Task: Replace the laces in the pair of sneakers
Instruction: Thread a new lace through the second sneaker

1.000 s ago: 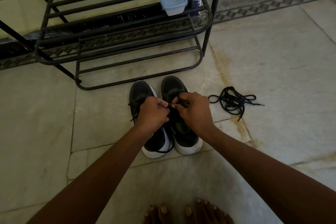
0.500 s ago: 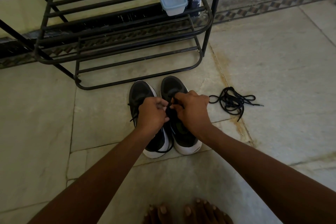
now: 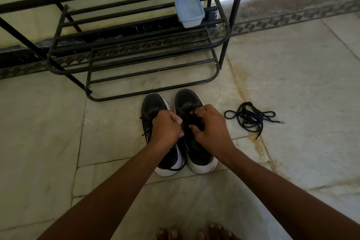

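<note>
Two black sneakers with white soles stand side by side on the stone floor, toes pointing away from me: the left sneaker (image 3: 153,106) and the right sneaker (image 3: 200,156). My left hand (image 3: 167,127) and my right hand (image 3: 211,125) are both curled over the right sneaker's lacing area. Each pinches part of the black lace (image 3: 190,121) bunched between them. A lace end trails off the left sneaker's left side, and a loop hangs over its heel. A loose black lace (image 3: 251,118) lies in a tangle on the floor to the right.
A black metal shoe rack (image 3: 136,45) stands just behind the sneakers, with a small plastic container with a blue lid (image 3: 189,10) on a shelf. My bare toes (image 3: 194,233) show at the bottom edge. A patterned floor border runs along the wall.
Both hands have kept working the lace over the right sneaker; the right hand shifted slightly toward the toe and the lace bunch between the hands has grown. The sneakers and loose lace stayed put.
</note>
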Motion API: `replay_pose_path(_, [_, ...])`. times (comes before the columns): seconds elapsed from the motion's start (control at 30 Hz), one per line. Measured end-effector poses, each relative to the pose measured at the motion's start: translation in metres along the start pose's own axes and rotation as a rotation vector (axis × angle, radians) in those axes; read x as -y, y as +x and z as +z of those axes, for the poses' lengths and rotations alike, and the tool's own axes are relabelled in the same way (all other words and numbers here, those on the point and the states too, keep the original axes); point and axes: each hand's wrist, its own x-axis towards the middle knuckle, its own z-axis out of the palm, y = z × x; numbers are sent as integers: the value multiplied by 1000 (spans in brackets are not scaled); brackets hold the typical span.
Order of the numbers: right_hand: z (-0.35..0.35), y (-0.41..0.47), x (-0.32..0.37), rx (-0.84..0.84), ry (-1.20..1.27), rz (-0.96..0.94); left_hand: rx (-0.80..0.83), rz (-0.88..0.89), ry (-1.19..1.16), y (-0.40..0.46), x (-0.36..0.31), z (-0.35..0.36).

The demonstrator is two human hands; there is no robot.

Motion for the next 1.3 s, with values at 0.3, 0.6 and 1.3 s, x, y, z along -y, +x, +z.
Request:
replay_pose_path(0.3, [-12, -14, -19, 43, -54, -46, -98, 229, -351, 4, -31, -40])
replay_pose_path(0.6, [-1, -18, -28, -20, -79, -34, 42, 724, 1227, 30, -24, -105])
replay_pose_path(1.3, [8, -24, -31, -78, -190, 30, 758, 437, 340, -35, -17, -76])
